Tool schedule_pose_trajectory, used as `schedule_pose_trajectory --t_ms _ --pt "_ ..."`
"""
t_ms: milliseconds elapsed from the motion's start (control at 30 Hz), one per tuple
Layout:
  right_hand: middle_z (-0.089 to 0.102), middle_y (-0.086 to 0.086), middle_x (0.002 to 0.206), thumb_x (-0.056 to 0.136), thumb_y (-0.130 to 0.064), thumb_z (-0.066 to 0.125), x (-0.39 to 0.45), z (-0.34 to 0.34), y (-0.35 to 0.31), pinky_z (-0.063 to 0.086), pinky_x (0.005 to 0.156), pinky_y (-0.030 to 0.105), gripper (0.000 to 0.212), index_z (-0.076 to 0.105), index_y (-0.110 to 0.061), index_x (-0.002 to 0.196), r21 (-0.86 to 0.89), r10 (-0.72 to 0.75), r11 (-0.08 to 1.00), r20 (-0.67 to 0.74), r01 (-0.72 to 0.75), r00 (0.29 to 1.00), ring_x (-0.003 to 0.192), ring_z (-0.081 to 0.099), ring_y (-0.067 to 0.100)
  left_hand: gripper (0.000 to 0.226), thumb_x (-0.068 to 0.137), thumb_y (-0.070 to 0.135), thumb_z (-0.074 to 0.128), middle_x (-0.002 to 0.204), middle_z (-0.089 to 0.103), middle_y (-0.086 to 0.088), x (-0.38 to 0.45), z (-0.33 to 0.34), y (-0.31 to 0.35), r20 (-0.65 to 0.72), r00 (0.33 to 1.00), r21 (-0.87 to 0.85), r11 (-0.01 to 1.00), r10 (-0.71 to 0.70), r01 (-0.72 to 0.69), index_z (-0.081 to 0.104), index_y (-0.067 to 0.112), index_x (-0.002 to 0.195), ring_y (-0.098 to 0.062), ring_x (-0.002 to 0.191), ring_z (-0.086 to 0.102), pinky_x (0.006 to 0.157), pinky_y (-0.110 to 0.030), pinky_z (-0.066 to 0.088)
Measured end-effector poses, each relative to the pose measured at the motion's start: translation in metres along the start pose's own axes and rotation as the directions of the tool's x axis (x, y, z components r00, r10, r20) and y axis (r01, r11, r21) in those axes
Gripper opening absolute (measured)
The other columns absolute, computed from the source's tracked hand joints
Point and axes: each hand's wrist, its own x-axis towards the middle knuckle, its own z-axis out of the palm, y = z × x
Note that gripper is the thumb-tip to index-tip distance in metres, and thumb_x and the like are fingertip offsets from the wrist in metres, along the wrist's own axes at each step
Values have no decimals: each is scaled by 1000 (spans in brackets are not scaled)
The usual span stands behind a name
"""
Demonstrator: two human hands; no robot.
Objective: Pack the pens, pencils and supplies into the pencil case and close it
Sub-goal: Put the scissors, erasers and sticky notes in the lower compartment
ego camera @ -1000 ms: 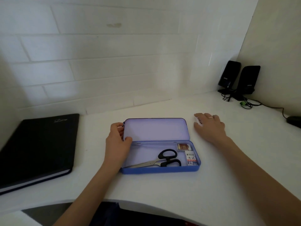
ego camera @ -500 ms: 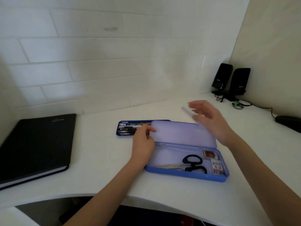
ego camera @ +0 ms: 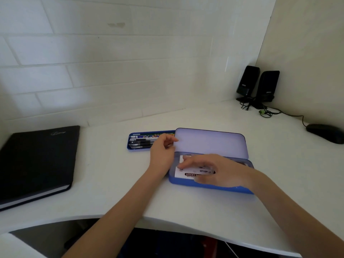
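A blue metal pencil case (ego camera: pixel 210 186) lies open on the white desk, its lilac lid (ego camera: pixel 210 142) standing up at the back. My left hand (ego camera: pixel 162 153) grips the lid's left edge. My right hand (ego camera: pixel 214 169) is inside the case, fingers pressed on a white sticky-note pack (ego camera: pixel 188 174) that lies over the left part of the tray. The scissors and small boxes under it are hidden. Behind the case on the left sits a shallow blue tray (ego camera: pixel 143 141) holding several black pens and pencils.
A black notebook (ego camera: pixel 35 162) lies at the left of the desk. Two black speakers (ego camera: pixel 257 86) with cables stand in the back right corner. A black mouse (ego camera: pixel 325 133) rests at the right edge. The desk's front edge curves inward near me.
My right hand came down from above the lid into the case and set the sticky-note pack over the scissors. My left hand stays on the lid's edge. The view shifted slightly.
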Motion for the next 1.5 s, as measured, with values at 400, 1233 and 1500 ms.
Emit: schedule_pose_trajectory --t_ms 400,1233,1500 --pt "75 -15 77 88 -20 59 -23 -26 16 54 75 26 15 68 -28 79 81 236 972 -373 -222 897 78 68 -1 12 84 9 63 95 61 10 -10 1 3 32 994 97 990 101 -104 58 20 84 -9 91 58 74 -8 42" --pt "72 -15 75 84 -24 64 -34 -17 38 47 63 6 12 68 -30 75 68 131 991 -488 -112 863 66 65 -3 29 95 27 50 121 66 8 -24 -4 15 567 801 154 930 193 -333 77 18 95 -6 118 47 102 -16 31" --pt "55 1 88 87 -26 58 -34 -25 71 35 57 17 19 57 -26 106 24 228 947 -754 -321 616 72 50 7 15 88 10 59 88 57 24 -13 -14 12 30 943 312 893 332 -325 73 15 90 -18 102 56 91 -26 41"
